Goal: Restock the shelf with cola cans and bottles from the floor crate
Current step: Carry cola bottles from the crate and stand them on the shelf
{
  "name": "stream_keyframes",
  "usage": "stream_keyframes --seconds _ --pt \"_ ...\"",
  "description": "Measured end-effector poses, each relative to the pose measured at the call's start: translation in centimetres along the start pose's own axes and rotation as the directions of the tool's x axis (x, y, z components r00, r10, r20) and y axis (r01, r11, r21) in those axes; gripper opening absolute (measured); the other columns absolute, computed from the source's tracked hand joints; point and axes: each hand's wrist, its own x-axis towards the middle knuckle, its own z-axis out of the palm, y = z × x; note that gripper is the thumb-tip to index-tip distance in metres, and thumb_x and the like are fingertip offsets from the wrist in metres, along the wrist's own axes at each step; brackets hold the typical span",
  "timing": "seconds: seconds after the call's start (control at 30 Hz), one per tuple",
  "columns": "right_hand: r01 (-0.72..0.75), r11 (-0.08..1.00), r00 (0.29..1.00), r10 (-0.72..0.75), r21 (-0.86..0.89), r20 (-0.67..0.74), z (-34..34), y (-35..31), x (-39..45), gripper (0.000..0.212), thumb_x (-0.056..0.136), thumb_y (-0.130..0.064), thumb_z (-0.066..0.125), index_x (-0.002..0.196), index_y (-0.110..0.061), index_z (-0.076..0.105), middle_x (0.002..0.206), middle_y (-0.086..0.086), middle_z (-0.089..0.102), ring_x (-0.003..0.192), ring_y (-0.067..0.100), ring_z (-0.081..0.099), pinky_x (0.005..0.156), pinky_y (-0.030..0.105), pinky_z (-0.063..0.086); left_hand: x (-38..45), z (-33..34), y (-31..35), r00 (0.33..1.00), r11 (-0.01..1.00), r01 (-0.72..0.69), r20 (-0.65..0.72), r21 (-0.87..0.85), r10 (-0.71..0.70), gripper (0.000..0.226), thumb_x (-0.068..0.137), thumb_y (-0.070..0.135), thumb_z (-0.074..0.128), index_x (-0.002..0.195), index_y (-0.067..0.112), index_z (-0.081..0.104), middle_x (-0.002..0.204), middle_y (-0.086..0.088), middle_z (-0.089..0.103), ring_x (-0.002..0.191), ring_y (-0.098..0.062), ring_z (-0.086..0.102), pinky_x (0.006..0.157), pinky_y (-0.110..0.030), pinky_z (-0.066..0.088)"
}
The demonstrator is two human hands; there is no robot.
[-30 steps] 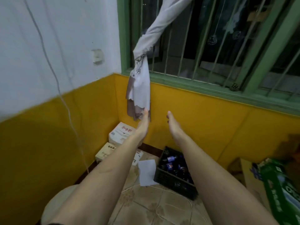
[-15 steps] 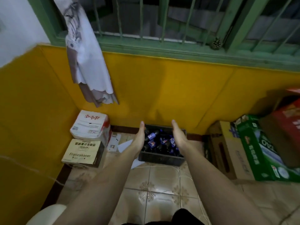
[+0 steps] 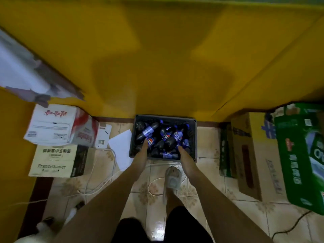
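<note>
Both hands reach over the near wall of the dark crate (image 3: 192, 135), which sits on the tiled floor against the yellow wall. The left hand (image 3: 142, 151) lies at the crate's near-left side, its fingertips buried among the cola bottles (image 3: 149, 131); whether they close on one cannot be told. The right hand (image 3: 182, 151) enters at the near-right, fingers likewise hidden among the bottles, its grip unreadable. The bottles lie jumbled on their sides, dark with blue labels, too blurred to count. Just behind the right hand a slippered foot (image 3: 172, 178) stands on the tiles. Left of the left hand lie a white paper sheet (image 3: 121, 148) and stacked cartons (image 3: 56, 142); right of the right hand, a green box (image 3: 301, 155) is cut off by the frame edge.
</note>
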Motion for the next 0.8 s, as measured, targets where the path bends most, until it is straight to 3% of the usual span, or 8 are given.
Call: stream_keyframes --seconds 0.1,0.2,0.23,0.4,0.47,0.57,0.67,0.8 --pt "-0.072 0.995 0.997 0.073 -0.071 0.003 -1.9 -0.1 7.4 0.056 0.106 -0.049 0.032 0.153 -0.019 0.034 0.156 0.008 0.035 0.143 0.028 0.034 0.109 0.035 0.031 6.9 2.2 -0.6 0.999 0.999 -0.011 -0.032 0.053 0.013 0.085 0.083 0.083 0.041 0.146 0.026 0.047 0.147 -0.002 0.05 0.132 -0.022 0.047 0.113 -0.039 0.03" --pt "-0.121 0.983 0.993 0.121 -0.138 -0.007 -3.0 1.9 14.7 0.04 0.106 -0.036 0.04 0.138 -0.013 0.049 0.122 0.007 0.052 0.116 0.03 0.056 0.073 0.02 0.047 13.4 3.4 -2.7 0.999 0.97 -0.019 -0.023 0.242 0.026 0.053 0.095 0.059 0.048 0.132 0.023 0.058 0.133 -0.004 0.058 0.123 -0.023 0.053 0.108 -0.036 0.039" --pt "-0.115 0.971 0.993 0.113 -0.21 -0.018 -3.2 3.1 17.3 0.036 0.105 -0.034 0.044 0.13 -0.009 0.054 0.114 0.009 0.056 0.103 0.027 0.06 0.071 0.023 0.05 15.2 3.5 -3.6 0.999 0.948 -0.024 -0.028 0.318 0.035 0.044 0.096 0.05 0.052 0.127 0.02 0.061 0.127 -0.005 0.062 0.116 -0.024 0.057 0.099 -0.032 0.043" --pt "-0.118 0.866 0.987 0.155 -0.486 0.037 -3.5 9.7 28.0 0.02 0.099 -0.012 0.054 0.079 -0.012 0.056 0.08 0.011 0.058 0.067 0.014 0.063 0.062 0.028 0.052 24.1 1.9 -10.3 0.997 0.683 -0.026 -0.028 0.73 0.068 0.03 0.093 0.029 0.061 0.122 0.023 0.067 0.12 -0.009 0.068 0.107 -0.031 0.063 0.09 -0.039 0.053" --pt "-0.127 0.872 0.992 0.105 -0.472 -0.074 -3.9 12.0 32.1 0.021 0.096 -0.008 0.054 0.075 -0.008 0.059 0.077 0.017 0.058 0.08 0.037 0.065 0.07 0.041 0.054 27.2 0.9 -12.2 0.989 0.607 -0.068 -0.028 0.792 0.147 0.03 0.093 0.024 0.061 0.123 0.018 0.066 0.122 -0.012 0.066 0.111 -0.032 0.061 0.09 -0.041 0.052" --pt "-0.126 0.98 0.952 0.075 -0.156 -0.297 -3.9 13.7 37.2 0.015 0.095 -0.013 0.056 0.095 -0.003 0.066 0.086 0.019 0.066 0.08 0.036 0.064 0.069 0.043 0.053 31.8 -0.2 -14.2 0.957 0.481 -0.114 -0.034 0.869 0.288 0.049 0.089 0.02 0.066 0.136 0.013 0.056 0.136 -0.016 0.055 0.125 -0.039 0.049 0.099 -0.05 0.045" --pt "-0.117 0.991 0.934 0.131 0.064 -0.332 -2.5 13.4 41.6 0.039 0.092 -0.039 0.063 0.114 -0.007 0.062 0.097 0.01 0.067 0.087 0.028 0.064 0.084 0.044 0.055 35.8 -0.4 -15.6 0.952 0.355 -0.08 -0.034 0.931 0.304 0.063 0.089 0.025 0.069 0.145 0.01 0.044 0.141 -0.021 0.047 0.13 -0.042 0.043 0.106 -0.054 0.039" --pt "-0.195 0.964 0.942 0.235 0.18 -0.239 -0.4 11.8 46.7 0.123 0.052 -0.09 0.058 0.15 -0.019 0.037 0.145 0.011 0.051 0.126 0.035 0.053 0.106 0.057 0.043 38.2 0.7 -16.7 0.947 0.232 0.04 -0.111 0.972 0.301 0.07 0.093 0.04 0.064 0.148 0.011 0.032 0.139 -0.021 0.042 0.129 -0.041 0.04 0.103 -0.054 0.039"
